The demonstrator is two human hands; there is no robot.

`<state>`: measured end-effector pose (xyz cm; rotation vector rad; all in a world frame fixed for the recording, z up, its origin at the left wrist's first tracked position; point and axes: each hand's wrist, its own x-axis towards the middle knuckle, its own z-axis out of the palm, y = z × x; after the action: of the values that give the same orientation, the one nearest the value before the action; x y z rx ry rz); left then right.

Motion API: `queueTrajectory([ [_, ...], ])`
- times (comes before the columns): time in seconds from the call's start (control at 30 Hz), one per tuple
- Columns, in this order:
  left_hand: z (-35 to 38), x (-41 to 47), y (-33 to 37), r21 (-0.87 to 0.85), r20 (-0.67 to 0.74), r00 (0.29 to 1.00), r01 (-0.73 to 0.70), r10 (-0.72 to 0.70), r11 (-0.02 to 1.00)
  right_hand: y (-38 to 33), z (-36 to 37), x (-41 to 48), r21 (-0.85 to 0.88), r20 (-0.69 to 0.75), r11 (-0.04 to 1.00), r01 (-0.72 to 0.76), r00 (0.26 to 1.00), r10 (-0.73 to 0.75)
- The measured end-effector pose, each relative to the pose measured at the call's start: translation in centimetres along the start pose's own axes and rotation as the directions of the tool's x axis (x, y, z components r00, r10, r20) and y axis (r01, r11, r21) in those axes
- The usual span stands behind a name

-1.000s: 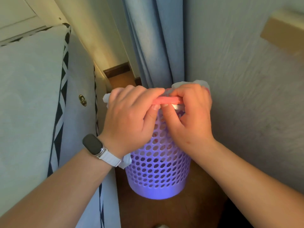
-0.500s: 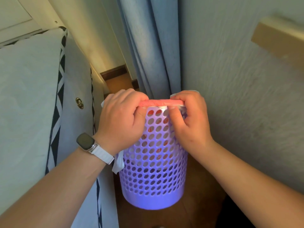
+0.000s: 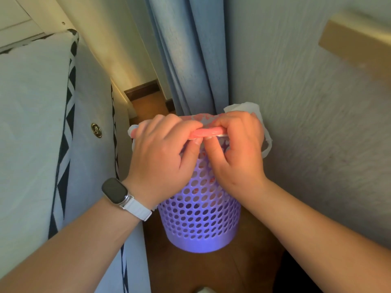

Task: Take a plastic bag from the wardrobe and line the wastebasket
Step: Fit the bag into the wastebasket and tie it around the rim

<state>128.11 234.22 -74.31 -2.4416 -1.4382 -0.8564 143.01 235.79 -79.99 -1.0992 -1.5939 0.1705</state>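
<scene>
A purple perforated wastebasket (image 3: 201, 216) stands on the wooden floor between the bed and the wall. A white plastic bag (image 3: 245, 107) with red print lies over its pink rim (image 3: 208, 132), and one handle loop hangs down the right side. My left hand (image 3: 160, 161) grips the near rim with the bag folded over it, thumb under the edge. My right hand (image 3: 237, 153) pinches the bag and rim right beside it. The inside of the basket is hidden by my hands.
A grey mattress (image 3: 31, 123) with black-and-white trim fills the left. A blue curtain (image 3: 190, 56) hangs behind the basket, and a textured wall (image 3: 306, 134) with a beige fitting (image 3: 357, 41) closes the right. Wooden floor (image 3: 211, 271) shows around the basket.
The white bag edge now shows behind my right hand again, after dropping out of sight half a second ago. Both hands stay on the near rim, shifting slightly.
</scene>
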Motion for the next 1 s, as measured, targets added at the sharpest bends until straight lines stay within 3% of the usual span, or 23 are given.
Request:
queueTrajectory([
  [0.27,0.4,0.1,-1.9,-0.067,-0.019,0.993,0.114,-0.116,0.991,0.8,-0.6,0.1,0.111,0.078,0.994,-0.003,0.997,-0.006],
  [0.4,0.3,0.3,-2.5,-0.136,-0.036,0.991,0.120,-0.126,0.983,2.4,-0.7,0.3,0.134,0.045,0.989,-0.059,0.998,0.054],
  [0.6,0.5,0.2,-2.7,-0.216,0.008,0.993,0.115,-0.116,0.970,2.4,-0.9,0.3,0.133,-0.002,0.991,-0.017,1.000,0.018],
  [0.8,0.4,-0.1,-2.5,-0.098,0.095,0.992,0.091,-0.082,0.991,1.9,-1.0,0.2,0.026,0.032,0.999,-0.036,0.999,0.035],
  [1.0,0.6,0.0,-0.1,-0.065,0.039,0.997,0.063,-0.060,0.996,0.7,-0.2,0.0,0.016,0.034,0.999,-0.031,0.999,0.030],
])
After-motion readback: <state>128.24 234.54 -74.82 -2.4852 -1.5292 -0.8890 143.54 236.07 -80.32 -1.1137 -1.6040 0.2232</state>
